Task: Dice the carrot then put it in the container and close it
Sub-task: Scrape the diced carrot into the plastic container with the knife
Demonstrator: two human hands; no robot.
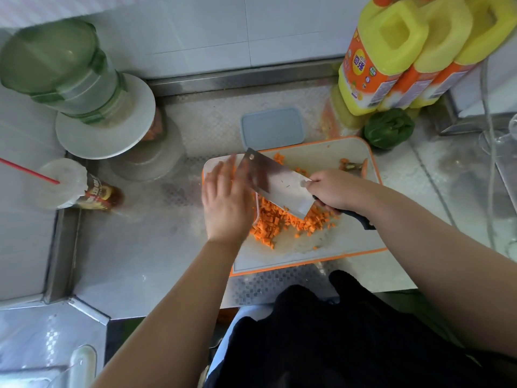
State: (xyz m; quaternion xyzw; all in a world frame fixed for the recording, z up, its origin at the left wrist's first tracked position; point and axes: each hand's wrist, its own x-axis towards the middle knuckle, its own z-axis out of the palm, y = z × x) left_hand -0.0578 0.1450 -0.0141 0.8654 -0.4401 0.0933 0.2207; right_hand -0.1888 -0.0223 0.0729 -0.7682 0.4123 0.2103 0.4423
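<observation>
Right hand [330, 191] grips cleaver [277, 183]; left hand [226, 203], fingers straight, sweeps diced carrot [282, 222] toward clear container [256, 208]. Risk: pieces spilling past its rim.

Container mostly out of sight behind the left hand, edges of frame clipping plenty.

The left hand [226, 203] covers most of the container [256, 208], so only a thin rim shows at center; the cleaver [277, 183] blade hides part of the diced carrot [282, 222]. Yellow bottles [414, 51] run off the upper right edge, the green-lidded jar [56, 63] blurs at upper left, and bottle label text is too small to read.
</observation>
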